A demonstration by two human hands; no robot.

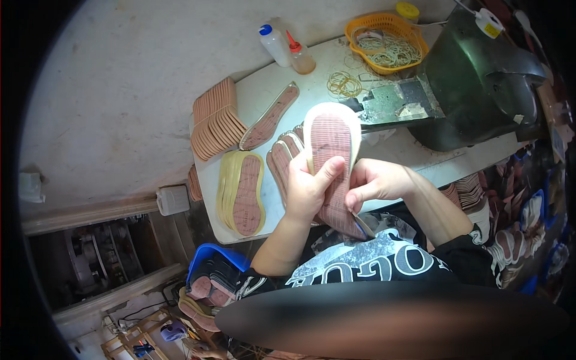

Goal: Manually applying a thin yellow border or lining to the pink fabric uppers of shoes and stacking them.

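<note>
- Two bare hands work over the white table [420, 165], and one shoe sole [332, 144] is held up between them, its ribbed pink face toward the camera and its pale rim around it.
- Left hand [309, 189] is clamped on the sole from the side, thumb pressed flat across the pink face, fingers wrapped behind it.
- Right hand [375, 183] has its fingers pinched together on a thin blue-tipped tool [362, 225] at the sole's lower edge (whether the tip touches the sole I cannot tell).
- Behind the sole, fanned loose soles [285, 159] lie on the table.
- Left of the sole lies a yellow-rimmed stack of insoles [243, 192], and farther left a banded bundle of tan soles [216, 120].
- Beyond the sole sit a dark machine [474, 78], an orange basket [387, 45] of rubber bands, and two squeeze bottles [287, 48].
</note>
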